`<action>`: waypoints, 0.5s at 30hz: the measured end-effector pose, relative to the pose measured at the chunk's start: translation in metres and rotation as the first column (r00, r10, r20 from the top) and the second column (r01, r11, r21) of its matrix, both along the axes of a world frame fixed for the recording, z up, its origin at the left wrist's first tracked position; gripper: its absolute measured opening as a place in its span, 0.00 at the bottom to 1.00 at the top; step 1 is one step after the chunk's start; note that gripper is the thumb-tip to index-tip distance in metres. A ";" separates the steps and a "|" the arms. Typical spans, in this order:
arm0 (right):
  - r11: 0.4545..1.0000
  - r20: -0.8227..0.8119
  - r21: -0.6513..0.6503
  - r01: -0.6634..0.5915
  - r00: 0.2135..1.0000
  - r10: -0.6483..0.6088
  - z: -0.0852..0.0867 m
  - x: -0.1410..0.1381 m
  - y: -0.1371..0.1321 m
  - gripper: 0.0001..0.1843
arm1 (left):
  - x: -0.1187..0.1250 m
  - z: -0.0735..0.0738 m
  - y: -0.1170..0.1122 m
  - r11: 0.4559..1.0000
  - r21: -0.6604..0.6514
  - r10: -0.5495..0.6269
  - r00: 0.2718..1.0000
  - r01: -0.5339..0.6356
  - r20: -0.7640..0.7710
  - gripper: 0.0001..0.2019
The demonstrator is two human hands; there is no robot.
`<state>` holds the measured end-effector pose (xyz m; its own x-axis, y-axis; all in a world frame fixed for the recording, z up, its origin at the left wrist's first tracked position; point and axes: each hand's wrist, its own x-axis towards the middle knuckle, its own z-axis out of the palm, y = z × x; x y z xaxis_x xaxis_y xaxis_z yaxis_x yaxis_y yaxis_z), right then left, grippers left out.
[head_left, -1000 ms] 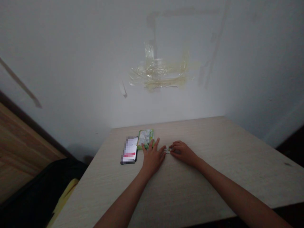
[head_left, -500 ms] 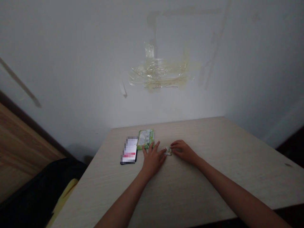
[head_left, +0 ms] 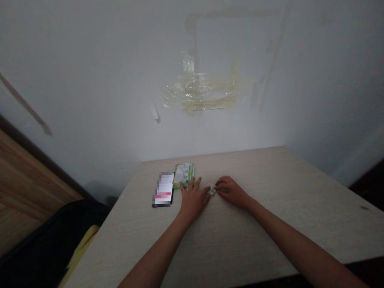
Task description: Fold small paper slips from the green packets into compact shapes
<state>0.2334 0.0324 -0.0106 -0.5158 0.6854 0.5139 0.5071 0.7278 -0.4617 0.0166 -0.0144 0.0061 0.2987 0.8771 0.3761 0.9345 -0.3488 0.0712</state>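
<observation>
The small piece (head_left: 212,192), partly covered by the left hand (head_left: 193,199), was too tiny to identify; the grip of the right hand (head_left: 231,191) was unclear. Pixelation masked part of the phone (head_left: 166,189), and the view's bottom edge cut off both forearms (head_left: 166,245).

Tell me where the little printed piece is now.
In the head view, the little printed piece is below and right of centre, between the left hand and right hand, right of the green packet.

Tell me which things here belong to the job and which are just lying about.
In the job, seemingly:
small printed piece, between the left grip and right grip
perhaps the green packet, by the left grip

Just lying about, seemingly:
phone
yellow item
</observation>
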 end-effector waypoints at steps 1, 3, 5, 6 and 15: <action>1.000 0.001 -0.002 -0.007 1.000 0.007 0.000 0.000 0.000 0.08 | 0.000 0.000 0.001 1.000 0.001 -0.001 1.000 0.001 0.004 0.17; 1.000 0.000 -0.007 -0.017 1.000 0.017 0.000 0.000 0.000 0.08 | -0.001 -0.002 0.002 1.000 -0.007 -0.002 1.000 0.002 0.017 0.17; 1.000 -0.004 -0.013 -0.026 1.000 0.026 0.001 0.001 0.001 0.09 | -0.002 -0.004 0.003 1.000 -0.022 -0.006 0.999 0.006 0.034 0.17; 0.999 -0.004 -0.018 -0.030 1.000 0.030 0.001 0.001 0.001 0.09 | -0.002 -0.005 0.004 0.999 -0.031 -0.008 0.999 0.009 0.044 0.17; 1.000 0.002 -0.016 -0.013 1.000 0.013 -0.002 -0.002 -0.001 0.08 | -0.005 -0.008 0.006 0.997 -0.072 -0.023 0.994 0.031 0.109 0.15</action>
